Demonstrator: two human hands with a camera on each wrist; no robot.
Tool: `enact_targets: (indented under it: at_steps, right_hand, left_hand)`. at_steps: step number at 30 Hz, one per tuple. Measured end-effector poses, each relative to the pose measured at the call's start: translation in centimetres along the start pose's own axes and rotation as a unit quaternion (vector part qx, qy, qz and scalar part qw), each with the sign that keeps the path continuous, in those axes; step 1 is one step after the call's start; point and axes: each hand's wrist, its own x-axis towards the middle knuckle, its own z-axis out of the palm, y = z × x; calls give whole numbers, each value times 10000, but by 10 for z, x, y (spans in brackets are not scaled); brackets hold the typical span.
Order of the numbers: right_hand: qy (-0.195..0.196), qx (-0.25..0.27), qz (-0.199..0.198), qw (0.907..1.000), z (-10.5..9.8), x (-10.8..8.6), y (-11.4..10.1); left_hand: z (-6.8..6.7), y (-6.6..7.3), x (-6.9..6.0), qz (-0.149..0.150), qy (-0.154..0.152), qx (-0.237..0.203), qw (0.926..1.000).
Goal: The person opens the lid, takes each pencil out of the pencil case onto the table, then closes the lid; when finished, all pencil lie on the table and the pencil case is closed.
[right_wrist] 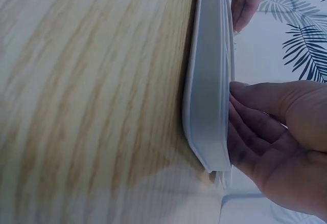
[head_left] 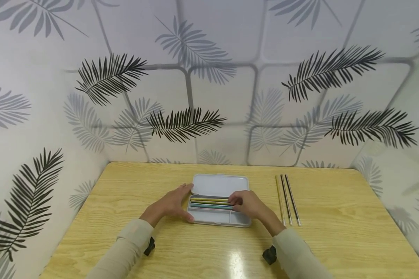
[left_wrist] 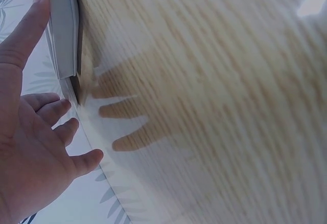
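Note:
A pale grey pencil case (head_left: 209, 216) lies on the table with its lid (head_left: 220, 185) folded open to the back. Several pencils (head_left: 209, 203), yellow and teal among them, lie lengthwise in its rear compartment. My right hand (head_left: 247, 203) reaches in from the right, its curled fingers and thumb around the pencils' right ends, which they hide. At the left end my left hand (head_left: 174, 201) is spread, thumb touching the case's front left corner and fingertips by the lid's left edge. In the left wrist view, the left hand's other fingers (left_wrist: 53, 114) are loosely bent and hold nothing.
Three pencils (head_left: 287, 199), one yellowish and two dark, lie side by side on the wooden table (head_left: 335, 217) right of the case. A small divider forms a compartment (head_left: 240, 218) at the case's front right. Behind the table hangs a leaf-patterned backdrop (head_left: 223, 151).

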Motion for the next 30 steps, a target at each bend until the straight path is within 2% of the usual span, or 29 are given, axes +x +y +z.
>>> enact_targets:
  at_steps: [5,11,15,23,30]
  right_hand:
    - [-89,-59,-124,9999,-4,0,-2]
    - [-423,-7,-431,9982,-7,-1,-1]
    - [-541,113,-386,9977,-6,-3,0]
    - [-357,56,-315,9989,-4,-3,-4]
    - [-544,20,-309,9980,-4,-2,-2]
  left_hand:
    - [0,0,1,-30,16,62,10000]
    - [0,0,1,-31,17,36,10000]
    - [1,1,1,-67,8,61,10000]
    - [0,3,0,-96,-2,60,9999]
    - [1,3,0,-60,-11,55,10000]
